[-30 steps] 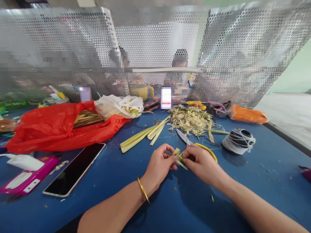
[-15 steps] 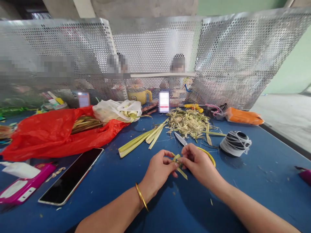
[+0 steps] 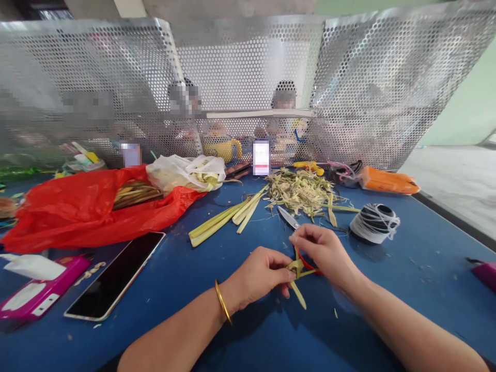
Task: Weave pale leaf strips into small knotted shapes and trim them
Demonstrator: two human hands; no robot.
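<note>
My left hand point(image 3: 267, 271), closed, pinches a small folded piece of pale green leaf strips point(image 3: 296, 267) between thumb and fingers. Several strip ends stick out of it, one down toward me and one to the right. Above and to the right, my right hand point(image 3: 323, 253) is closed in a pinch on the upright end of one strip. Its fingertips partly hide that end. Under the right hand lie scissors point(image 3: 289, 218), their blades pointing away and left; a red part of the handle shows below the hand.
Cut leaf strips point(image 3: 220, 222) and a heap of shredded leaf point(image 3: 302, 191) lie beyond my hands. A cone of white thread point(image 3: 374, 225) stands right. Left are a phone point(image 3: 116, 279), a magenta device point(image 3: 46, 292) and a red plastic bag point(image 3: 85, 206). A perforated metal screen point(image 3: 248, 67) closes the back; people sit behind it.
My right hand has moved up and right, away from the left, drawing a strip end upward. The left hand has shifted slightly right with the folded piece. The scissors' red handle part now shows.
</note>
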